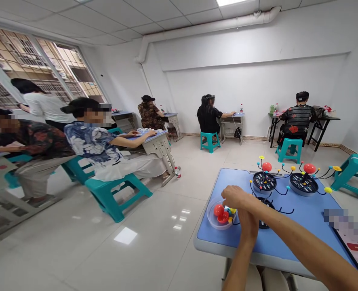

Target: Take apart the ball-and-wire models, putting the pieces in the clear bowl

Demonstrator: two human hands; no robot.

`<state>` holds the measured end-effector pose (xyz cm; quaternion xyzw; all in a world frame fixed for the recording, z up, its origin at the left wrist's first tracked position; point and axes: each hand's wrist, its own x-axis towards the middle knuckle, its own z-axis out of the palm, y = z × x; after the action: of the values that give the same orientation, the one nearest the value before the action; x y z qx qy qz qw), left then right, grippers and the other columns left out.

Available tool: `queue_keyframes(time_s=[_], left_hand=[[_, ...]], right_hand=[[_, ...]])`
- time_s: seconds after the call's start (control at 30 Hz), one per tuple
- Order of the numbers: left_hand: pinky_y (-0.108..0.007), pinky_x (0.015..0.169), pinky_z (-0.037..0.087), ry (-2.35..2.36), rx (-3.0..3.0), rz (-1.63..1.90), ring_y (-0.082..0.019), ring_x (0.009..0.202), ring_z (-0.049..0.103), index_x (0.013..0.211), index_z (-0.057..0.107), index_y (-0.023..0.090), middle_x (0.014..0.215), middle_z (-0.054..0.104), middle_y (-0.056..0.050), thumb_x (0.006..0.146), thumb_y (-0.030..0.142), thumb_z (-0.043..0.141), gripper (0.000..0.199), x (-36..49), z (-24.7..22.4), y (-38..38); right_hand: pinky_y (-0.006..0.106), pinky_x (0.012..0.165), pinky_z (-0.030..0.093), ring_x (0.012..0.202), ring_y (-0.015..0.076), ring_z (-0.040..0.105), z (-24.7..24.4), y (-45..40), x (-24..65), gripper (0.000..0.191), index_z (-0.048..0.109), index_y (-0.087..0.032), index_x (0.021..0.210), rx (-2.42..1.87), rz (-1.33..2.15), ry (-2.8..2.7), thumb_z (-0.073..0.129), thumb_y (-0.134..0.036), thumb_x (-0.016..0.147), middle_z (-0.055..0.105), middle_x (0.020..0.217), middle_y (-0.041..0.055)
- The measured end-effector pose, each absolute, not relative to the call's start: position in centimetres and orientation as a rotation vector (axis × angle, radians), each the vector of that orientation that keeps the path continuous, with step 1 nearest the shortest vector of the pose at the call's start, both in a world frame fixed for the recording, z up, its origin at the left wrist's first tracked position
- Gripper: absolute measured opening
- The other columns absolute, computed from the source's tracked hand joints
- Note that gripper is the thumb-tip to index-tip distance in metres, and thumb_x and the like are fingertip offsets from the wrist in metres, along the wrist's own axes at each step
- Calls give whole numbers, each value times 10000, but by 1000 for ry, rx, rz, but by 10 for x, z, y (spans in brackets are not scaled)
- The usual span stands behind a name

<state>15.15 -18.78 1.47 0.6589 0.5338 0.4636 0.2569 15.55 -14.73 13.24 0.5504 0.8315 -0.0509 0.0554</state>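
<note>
My right arm reaches across from the right, and my right hand bends down over a clear plastic bowl. Its fingers look curled, but whatever is between them is hidden. Inside the bowl lie a red ball, an open red half shell and small yellow and blue pieces. My left hand is under my right wrist, its fingers out of sight. It is beside a round black base with bent black rods, partly covered by my arms. A small orange ball tips one rod near the bowl.
Two planet models on round black bases stand at the back of the blue table. A phone lies at the right edge. Teal stools and several people at other desks surround the tiled floor.
</note>
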Motion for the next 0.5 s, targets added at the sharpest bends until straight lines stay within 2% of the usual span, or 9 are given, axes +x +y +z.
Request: queue_keyframes(time_s=[0.1, 0.23, 0.33, 0.4, 0.5], left_hand=[[-365, 777, 491, 1545, 1814, 1207, -245, 838, 643, 981, 684, 114, 893, 679, -141, 866, 81, 381, 326, 154, 28, -181], [-347, 853, 480, 1620, 1766, 1229, -235, 938, 656, 1101, 677, 96, 1001, 680, -161, 899, 91, 357, 378, 159, 43, -171], [-336, 901, 476, 1635, 1660, 1212, -235, 1019, 659, 1090, 698, 103, 1057, 702, -167, 890, 104, 402, 358, 163, 48, -157], [-318, 898, 478, 1636, 1617, 1195, -227, 1018, 669, 1073, 714, 123, 1043, 723, -152, 863, 107, 454, 334, 166, 47, -146], [-298, 818, 487, 1619, 1618, 1137, -219, 890, 694, 1027, 736, 141, 913, 751, -125, 817, 115, 525, 298, 168, 46, -130]], right_hand=[[270, 744, 495, 976, 242, 686, 151, -139, 187, 262, 731, -202, 1093, 1776, -88, 2488, 556, -260, 907, 739, 1065, 109], [316, 784, 500, 1025, 293, 678, 165, -125, 231, 271, 735, -107, 1049, 1923, 49, 2330, 530, -112, 872, 722, 1054, 200], [322, 789, 510, 1028, 311, 682, 160, -121, 247, 229, 744, -91, 1016, 1925, 55, 2264, 607, -128, 837, 724, 1024, 218], [313, 797, 515, 1031, 300, 685, 153, -122, 248, 227, 744, -96, 1023, 1910, 40, 2259, 622, -139, 836, 727, 1017, 212], [297, 814, 516, 1031, 277, 688, 147, -122, 246, 248, 735, -94, 1054, 1907, 24, 2274, 629, -127, 831, 724, 1026, 214]])
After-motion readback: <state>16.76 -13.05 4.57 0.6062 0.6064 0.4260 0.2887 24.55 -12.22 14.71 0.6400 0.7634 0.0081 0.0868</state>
